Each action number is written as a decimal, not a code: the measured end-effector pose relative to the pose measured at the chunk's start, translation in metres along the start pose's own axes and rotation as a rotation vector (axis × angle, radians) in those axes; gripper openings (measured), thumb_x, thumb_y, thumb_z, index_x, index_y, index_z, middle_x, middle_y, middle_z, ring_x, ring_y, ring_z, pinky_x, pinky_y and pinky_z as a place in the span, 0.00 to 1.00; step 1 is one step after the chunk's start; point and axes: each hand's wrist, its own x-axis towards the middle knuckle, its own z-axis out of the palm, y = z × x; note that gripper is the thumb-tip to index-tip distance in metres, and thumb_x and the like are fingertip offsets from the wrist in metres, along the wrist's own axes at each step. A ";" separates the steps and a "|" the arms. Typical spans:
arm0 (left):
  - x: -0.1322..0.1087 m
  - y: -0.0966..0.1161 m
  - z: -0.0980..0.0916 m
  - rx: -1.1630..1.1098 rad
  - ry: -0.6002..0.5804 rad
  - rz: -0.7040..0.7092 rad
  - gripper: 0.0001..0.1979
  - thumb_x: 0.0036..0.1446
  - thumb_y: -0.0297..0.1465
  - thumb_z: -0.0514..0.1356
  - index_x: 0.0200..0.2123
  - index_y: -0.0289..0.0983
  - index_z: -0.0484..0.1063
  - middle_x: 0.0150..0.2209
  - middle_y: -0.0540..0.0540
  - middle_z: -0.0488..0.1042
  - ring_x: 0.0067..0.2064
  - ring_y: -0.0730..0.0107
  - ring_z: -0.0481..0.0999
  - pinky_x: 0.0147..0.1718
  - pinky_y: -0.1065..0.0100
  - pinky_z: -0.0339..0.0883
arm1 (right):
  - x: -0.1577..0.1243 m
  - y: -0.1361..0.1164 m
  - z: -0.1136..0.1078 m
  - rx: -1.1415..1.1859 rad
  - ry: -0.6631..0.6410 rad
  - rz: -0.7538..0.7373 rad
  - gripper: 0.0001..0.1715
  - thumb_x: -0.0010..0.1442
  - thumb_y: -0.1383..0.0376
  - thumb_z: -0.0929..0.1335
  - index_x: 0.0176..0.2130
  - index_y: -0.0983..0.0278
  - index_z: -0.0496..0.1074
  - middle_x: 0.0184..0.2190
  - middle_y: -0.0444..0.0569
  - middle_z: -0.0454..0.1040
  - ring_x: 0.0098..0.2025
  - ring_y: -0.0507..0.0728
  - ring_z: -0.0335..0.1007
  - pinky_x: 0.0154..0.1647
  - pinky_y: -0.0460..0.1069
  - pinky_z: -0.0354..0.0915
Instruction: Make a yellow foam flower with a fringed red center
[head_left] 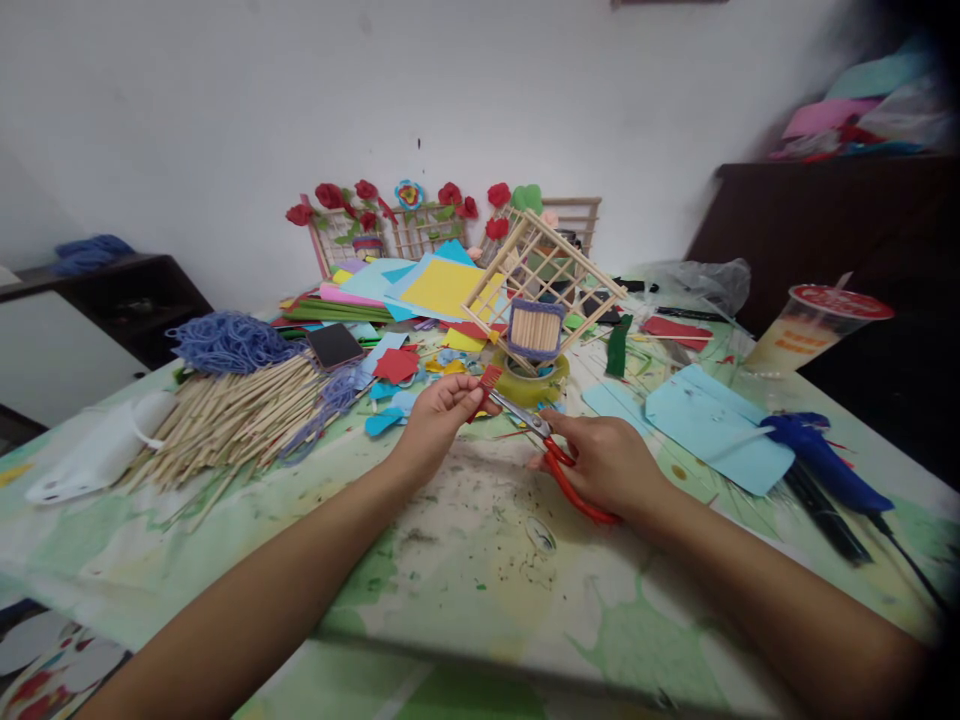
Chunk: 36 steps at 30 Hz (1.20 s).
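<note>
My left hand (442,420) pinches a small strip of red paper (489,380) whose upper edge is cut into a fringe. In my right hand (611,455) is a pair of scissors (553,455) with red-orange handles, its blades pointing left toward the strip. The blade tips come close to the lower part of the red paper; whether they touch it I cannot tell. Just beyond my hands a lattice of thin sticks (544,270) leans at an angle on a roll of tape (532,382), with a small stick panel edged in purple yarn (535,330) at its front.
Thin bamboo sticks (217,420) and purple yarn (231,342) lie left, beside a white bottle-like object (112,450). Colored paper sheets (442,285) and red paper flowers (330,195) are at the back. Rightward are blue paper (716,430), a blue glue gun (829,462) and a drink cup (806,330).
</note>
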 end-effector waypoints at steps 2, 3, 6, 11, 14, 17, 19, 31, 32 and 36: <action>0.000 0.000 0.000 0.009 -0.001 -0.002 0.08 0.53 0.35 0.61 0.33 0.36 0.70 0.28 0.47 0.78 0.33 0.71 0.76 0.37 0.69 0.64 | 0.000 0.000 0.000 0.000 -0.001 0.009 0.29 0.56 0.48 0.63 0.50 0.62 0.70 0.26 0.48 0.77 0.27 0.56 0.71 0.27 0.47 0.54; 0.000 0.000 0.000 0.011 -0.002 -0.003 0.08 0.53 0.35 0.61 0.33 0.36 0.70 0.28 0.47 0.78 0.33 0.71 0.76 0.37 0.69 0.64 | 0.000 0.000 0.000 -0.002 -0.003 0.013 0.29 0.56 0.48 0.63 0.50 0.62 0.70 0.26 0.48 0.77 0.27 0.56 0.71 0.27 0.47 0.54; 0.001 -0.001 -0.001 0.010 -0.003 -0.001 0.08 0.54 0.35 0.61 0.33 0.36 0.70 0.29 0.47 0.78 0.33 0.71 0.75 0.37 0.69 0.65 | 0.000 0.000 0.001 -0.014 -0.006 0.017 0.28 0.56 0.50 0.63 0.51 0.62 0.70 0.28 0.49 0.77 0.28 0.57 0.71 0.27 0.47 0.55; 0.001 -0.003 -0.001 -0.007 0.019 0.005 0.09 0.53 0.35 0.62 0.34 0.36 0.70 0.28 0.48 0.77 0.31 0.72 0.75 0.36 0.70 0.65 | -0.001 0.002 0.003 -0.040 -0.013 0.010 0.28 0.56 0.51 0.63 0.51 0.62 0.69 0.30 0.50 0.77 0.30 0.58 0.72 0.28 0.48 0.55; 0.001 -0.004 -0.001 -0.003 0.018 -0.004 0.09 0.53 0.35 0.62 0.34 0.36 0.69 0.28 0.48 0.77 0.31 0.72 0.75 0.36 0.70 0.65 | -0.001 0.002 0.003 -0.049 -0.018 0.006 0.28 0.56 0.51 0.63 0.52 0.62 0.69 0.31 0.50 0.78 0.31 0.58 0.72 0.28 0.48 0.55; 0.001 -0.003 -0.001 0.006 0.012 -0.006 0.09 0.53 0.36 0.62 0.34 0.36 0.69 0.28 0.48 0.77 0.32 0.72 0.75 0.36 0.70 0.65 | -0.001 0.002 0.003 -0.044 -0.016 0.008 0.29 0.56 0.49 0.63 0.52 0.62 0.69 0.32 0.51 0.78 0.31 0.58 0.72 0.29 0.48 0.56; 0.000 -0.003 -0.001 0.011 0.010 -0.004 0.09 0.53 0.36 0.62 0.34 0.36 0.69 0.28 0.48 0.77 0.31 0.72 0.75 0.35 0.70 0.65 | -0.001 0.002 0.003 -0.035 -0.014 0.009 0.30 0.56 0.48 0.63 0.52 0.62 0.68 0.32 0.50 0.78 0.31 0.58 0.72 0.29 0.48 0.56; 0.001 -0.003 -0.002 0.017 0.008 0.005 0.09 0.53 0.36 0.61 0.34 0.36 0.70 0.28 0.48 0.77 0.30 0.73 0.75 0.35 0.70 0.66 | -0.001 0.002 0.004 -0.017 0.003 -0.022 0.33 0.57 0.46 0.62 0.52 0.64 0.68 0.28 0.50 0.78 0.30 0.58 0.73 0.28 0.48 0.56; 0.001 -0.003 -0.002 0.018 0.009 0.005 0.09 0.53 0.36 0.61 0.34 0.36 0.70 0.28 0.48 0.77 0.30 0.72 0.75 0.36 0.70 0.66 | -0.001 0.002 0.004 -0.017 0.006 -0.023 0.32 0.57 0.45 0.62 0.52 0.64 0.69 0.28 0.50 0.78 0.30 0.57 0.73 0.28 0.47 0.56; 0.001 -0.003 -0.002 0.016 0.014 0.005 0.10 0.53 0.36 0.62 0.34 0.36 0.70 0.28 0.48 0.77 0.31 0.72 0.75 0.36 0.69 0.66 | -0.001 0.002 0.004 -0.008 0.017 -0.025 0.32 0.57 0.45 0.62 0.51 0.63 0.69 0.29 0.50 0.78 0.29 0.57 0.73 0.27 0.47 0.55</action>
